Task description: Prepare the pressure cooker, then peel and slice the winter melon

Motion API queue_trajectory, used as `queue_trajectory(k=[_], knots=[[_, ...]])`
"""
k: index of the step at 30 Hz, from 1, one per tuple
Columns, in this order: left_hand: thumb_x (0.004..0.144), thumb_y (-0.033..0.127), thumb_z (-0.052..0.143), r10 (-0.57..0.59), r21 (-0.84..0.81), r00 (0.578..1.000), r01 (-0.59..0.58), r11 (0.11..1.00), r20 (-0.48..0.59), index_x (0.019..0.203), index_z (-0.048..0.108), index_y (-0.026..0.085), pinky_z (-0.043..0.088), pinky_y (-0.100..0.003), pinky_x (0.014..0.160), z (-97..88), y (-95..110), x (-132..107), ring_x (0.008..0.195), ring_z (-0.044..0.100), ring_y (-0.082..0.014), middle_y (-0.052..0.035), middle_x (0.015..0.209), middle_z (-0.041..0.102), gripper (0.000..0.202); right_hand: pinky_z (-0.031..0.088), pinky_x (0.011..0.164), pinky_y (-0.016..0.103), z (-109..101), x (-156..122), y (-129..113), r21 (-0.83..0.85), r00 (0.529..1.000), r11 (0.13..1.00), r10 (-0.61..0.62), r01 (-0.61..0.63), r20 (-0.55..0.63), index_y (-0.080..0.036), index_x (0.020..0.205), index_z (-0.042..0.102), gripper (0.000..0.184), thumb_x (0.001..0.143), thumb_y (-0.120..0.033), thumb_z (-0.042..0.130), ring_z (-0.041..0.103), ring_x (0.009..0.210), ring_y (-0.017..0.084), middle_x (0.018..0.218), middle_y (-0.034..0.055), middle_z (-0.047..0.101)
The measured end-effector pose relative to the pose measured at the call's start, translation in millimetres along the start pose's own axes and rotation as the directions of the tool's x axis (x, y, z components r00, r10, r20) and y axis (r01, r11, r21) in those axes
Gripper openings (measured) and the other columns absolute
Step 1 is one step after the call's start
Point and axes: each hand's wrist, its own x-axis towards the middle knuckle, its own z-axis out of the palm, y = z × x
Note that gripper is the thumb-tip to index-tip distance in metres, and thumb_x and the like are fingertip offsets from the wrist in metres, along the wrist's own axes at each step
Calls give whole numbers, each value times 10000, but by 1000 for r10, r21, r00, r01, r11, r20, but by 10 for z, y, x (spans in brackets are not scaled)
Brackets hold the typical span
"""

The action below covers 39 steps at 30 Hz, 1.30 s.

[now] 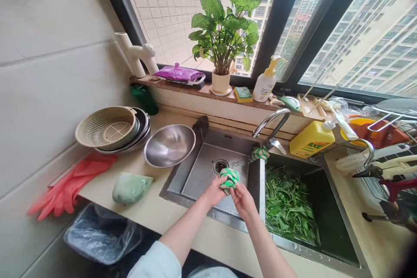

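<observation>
Left hand (215,193) and right hand (243,202) grip one green scrubber (230,180).

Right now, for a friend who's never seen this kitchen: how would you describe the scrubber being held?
Find the stainless steel double sink under the window. Over its left basin, the left hand and right hand hold a green-and-white knitted scrubber. A similar scrubber rests on the steel divider, untouched.

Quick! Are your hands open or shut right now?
Left hand: closed, holding the green-and-white scrubber.
Right hand: closed, holding the same scrubber.
</observation>
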Motion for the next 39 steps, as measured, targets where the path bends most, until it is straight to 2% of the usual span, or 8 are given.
queue_trajectory(k=[6, 11, 15, 21, 27, 29, 34, 39], knots=[[649, 371, 683, 55, -75, 932, -87, 993, -357, 965, 550, 208, 463, -259, 595, 126, -70, 160, 671, 603, -140, -4, 817, 631, 379, 522, 670, 238, -7, -104, 157, -192, 996, 979, 51, -64, -72, -272, 1052, 551, 543, 607, -469, 790, 628, 853, 148, 989, -5, 636], [413, 161, 840, 154, 134, 964, -127, 983, -216, 929, 672, 158, 467, -325, 837, 76, 122, -68, 896, 618, -219, -63, 896, 688, 543, 551, 697, 336, -35, -15, -39, -327, 994, 945, 51, -16, 98, -246, 1018, 572, 524, 619, -541, 742, 643, 836, 195, 1041, 30, 639], [329, 162, 889, 187, 508, 980, -194, 840, 64, 1295, 522, 220, 375, -417, 1021, -38, 373, -233, 1186, 510, -304, -144, 1326, 535, 1035, 543, 627, 324, -14, 56, -302, -608, 959, 789, 99, 87, 265, -204, 1036, 589, 520, 641, -513, 728, 634, 777, 214, 897, 35, 663], [257, 148, 890, -193, 484, 979, 138, 864, 65, 1157, 561, 243, 540, -388, 643, -57, 236, -91, 679, 630, -177, -1, 860, 659, 964, 551, 727, 353, 34, 45, -332, -668, 893, 645, -53, 372, 446, -217, 1322, 386, 589, 794, -402, 570, 646, 866, 225, 1041, 95, 649], [392, 176, 828, -469, 519, 870, 334, 787, 151, 660, 617, 155, 473, -260, 469, -40, 176, 63, 546, 596, -142, 3, 611, 610, 342, 373, 1062, 473, -164, 94, -308, -526, 529, -239, -57, 816, 847, -323, 1465, 240, 840, 715, 17, 411, 217, 1412, 298, 1560, 49, 201], [405, 185, 829, -505, 564, 840, 324, 759, 197, 602, 622, 154, 435, -258, 413, 9, 145, 113, 510, 583, -159, -24, 571, 615, 287, 419, 1020, 439, -179, 192, -312, -443, 475, -357, 1, 822, 880, -303, 1471, 234, 839, 718, 9, 431, 323, 1364, 292, 1528, 85, 279], [465, 129, 774, -353, 649, 925, 183, 739, 141, 458, 514, 203, 375, -307, 367, 124, -35, 314, 405, 496, -180, 9, 417, 484, 271, 489, 813, 376, -116, 436, -314, -598, 665, -382, 61, 705, 745, -209, 1309, 499, 581, 755, -58, 413, 629, 943, 262, 1068, 117, 661], [347, 1, 733, 98, 588, 994, -101, 802, 37, 442, 429, 246, 444, -572, 818, 118, -187, 468, 794, 615, -366, 19, 465, 432, 402, 391, 588, 306, -67, 480, -239, -778, 831, -328, 45, 536, 554, -153, 1014, 612, 303, 763, -113, 446, 643, 716, 256, 871, 147, 675]])
